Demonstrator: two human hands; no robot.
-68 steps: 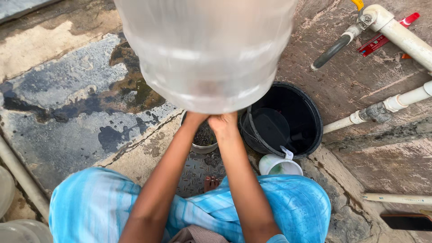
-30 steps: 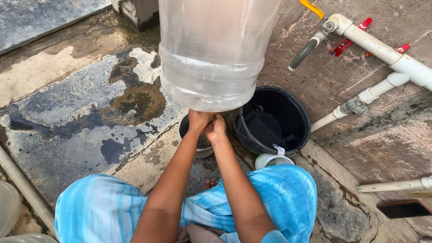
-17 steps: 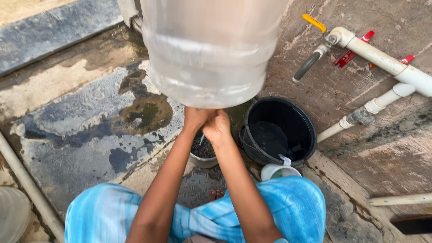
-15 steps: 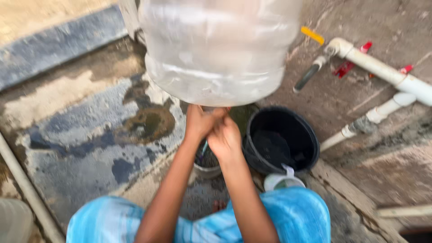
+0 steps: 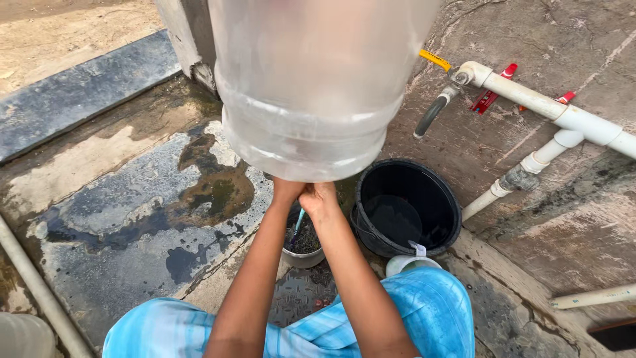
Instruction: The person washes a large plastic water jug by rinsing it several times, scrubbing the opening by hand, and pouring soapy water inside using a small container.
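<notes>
At the far left I see a pale pipe (image 5: 36, 282) that runs along the wet concrete floor (image 5: 132, 199), and puddles shine on the dark patches.

Next comes my left hand (image 5: 286, 192). It is closed, pressed up under the big clear water jug (image 5: 311, 86), which is tilted over with its lower end toward me. I cannot see the neck of the jug, because both hands cover it, so I cannot tell exactly what part the fingers hold. My right hand (image 5: 319, 197) is just beside the left, touching it, also closed in a fist around something under the jug. A thin blue-green stick or tube (image 5: 299, 222) comes down from between the hands into a small grey pot (image 5: 303, 246) with dark content.

I judge that the jug is heavy and high, so it is good to keep both wrists straight under the weight, to hold the hands tight together, and to keep the opening exactly above the small pot, so nothing spills on the floor.

More to the right stands a black bucket (image 5: 405, 207) with a little water, just beside the pot, and a white cup (image 5: 407, 262) near my blue striped cloth (image 5: 371, 318). At the far right white pipes (image 5: 556, 116) with a dark tap (image 5: 432, 114) run on the wall.
</notes>
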